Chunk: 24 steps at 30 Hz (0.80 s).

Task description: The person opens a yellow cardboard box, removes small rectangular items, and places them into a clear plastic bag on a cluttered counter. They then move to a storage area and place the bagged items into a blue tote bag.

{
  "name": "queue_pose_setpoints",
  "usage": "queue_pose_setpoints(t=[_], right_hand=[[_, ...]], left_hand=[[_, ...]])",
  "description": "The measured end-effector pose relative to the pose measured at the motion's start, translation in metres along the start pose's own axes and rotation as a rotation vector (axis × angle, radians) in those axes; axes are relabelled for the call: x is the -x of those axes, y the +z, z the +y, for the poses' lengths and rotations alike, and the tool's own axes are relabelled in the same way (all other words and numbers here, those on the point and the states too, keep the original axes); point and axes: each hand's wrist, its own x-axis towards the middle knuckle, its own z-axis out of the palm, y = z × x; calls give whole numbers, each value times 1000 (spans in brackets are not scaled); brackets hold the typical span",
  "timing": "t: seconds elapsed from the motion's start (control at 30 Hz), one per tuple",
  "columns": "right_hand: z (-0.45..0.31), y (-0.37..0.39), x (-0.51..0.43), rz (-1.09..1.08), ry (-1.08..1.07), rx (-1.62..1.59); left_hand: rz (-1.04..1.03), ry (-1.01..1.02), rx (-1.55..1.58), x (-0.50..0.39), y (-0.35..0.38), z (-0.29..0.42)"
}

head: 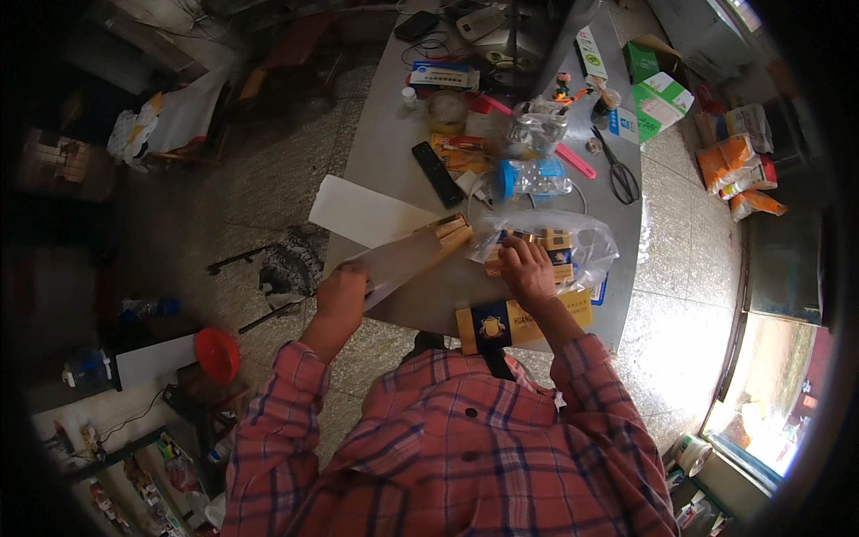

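My left hand (pixel 343 295) grips the near end of a long pale carton (pixel 409 258), slanted over the table and blurred. Small gold packs (pixel 453 230) show at its far end. At the clear plastic bag (pixel 594 248), my right hand (pixel 529 268) has its fingers bent around a small gold pack (pixel 494 268); its thumb is mostly hidden. More gold and navy packs (pixel 561 257) sit in the bag beside those fingers. A long gold and navy carton (pixel 493 327) bearing writing lies at the table's near edge, partly under my right forearm.
A white sheet (pixel 369 211) lies left of the bag on the grey table (pixel 376 148). Beyond are a black remote control (pixel 436 174), a clear jar with a blue lid (pixel 533 177), and black scissors (pixel 621 171). A red basin (pixel 217 356) is at lower left.
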Motion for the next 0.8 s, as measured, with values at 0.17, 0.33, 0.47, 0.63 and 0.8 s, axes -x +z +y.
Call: queue_pose_setpoints(t=[0.17,0.33,0.47,0.63,0.8], right_hand=[[0,-8,1,-175,65,37],[0,-10,6,-195,74,-4],[-6,-9,2,-158,123,-39],[1,-38,13,80,445,269],[42,-66,38,384,923,271]], left_hand=[[65,55,-8,-7,3,-3],[131,97,155,-6,-14,-2],[153,113,208,-1,-31,-1],[303,163,266,4,-48,5],[687,280,226,15,-72,26]])
